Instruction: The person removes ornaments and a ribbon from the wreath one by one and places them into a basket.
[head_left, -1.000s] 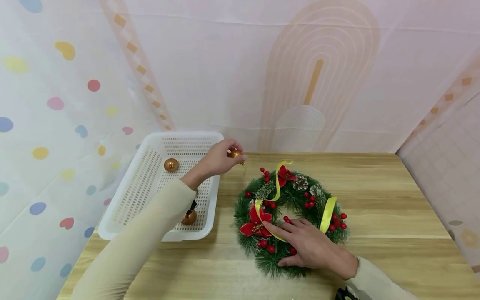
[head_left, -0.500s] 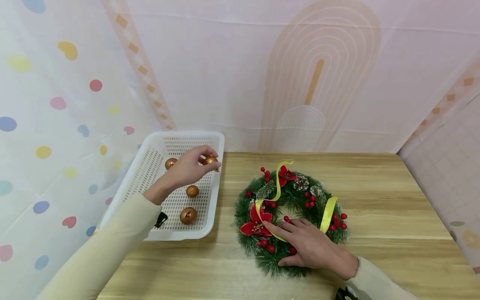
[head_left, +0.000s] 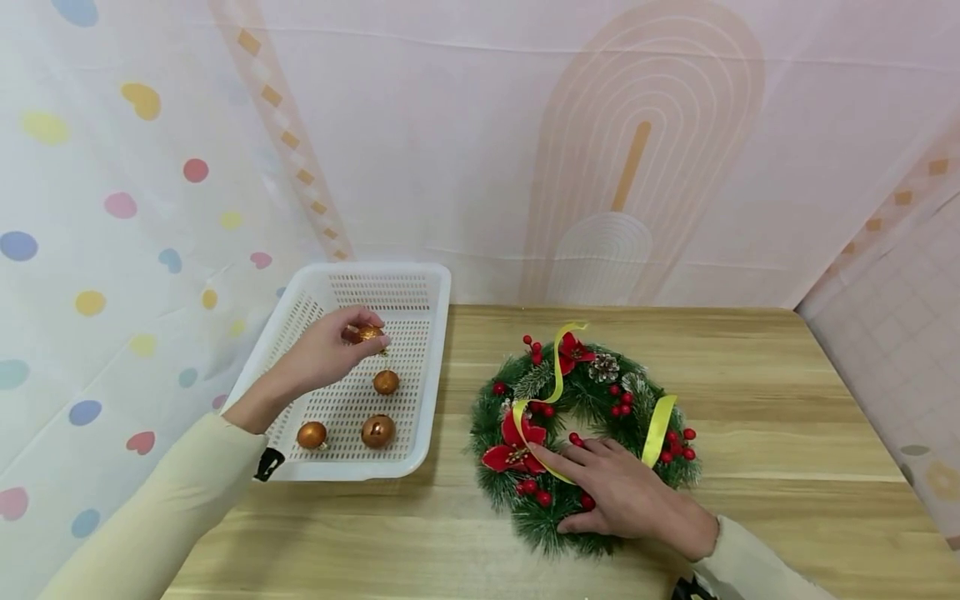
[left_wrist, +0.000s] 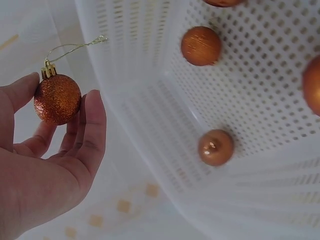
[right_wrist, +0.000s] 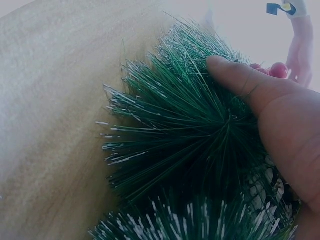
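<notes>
Between the thumb and fingers of my left hand (head_left: 333,346) is a small copper-coloured glitter Christmas ball (left_wrist: 57,100), with a gold cap and a thin loop of gold string. In the head view this hand is over the white perforated basket (head_left: 438,367). My right hand (head_left: 618,492) rests with spread fingers on the near side of a green Christmas wreath (head_left: 540,533). The wreath carries a red poinsettia (head_left: 513,446), red berries, pine cones and a yellow ribbon (head_left: 658,429). In the right wrist view, the thumb lies along the frosted needles (right_wrist: 200,115).
Inside the basket lie more copper balls: a small one (head_left: 386,382), a larger shiny one (head_left: 377,432) and another (head_left: 311,434) at the near left. The wooden table (head_left: 772,433) meets a patterned cloth backdrop (head_left: 480,150) at its back edge.
My left hand has carried the ball leftward, from beyond the basket's right rim to over its inside. The right hand and the wreath have stayed still.
</notes>
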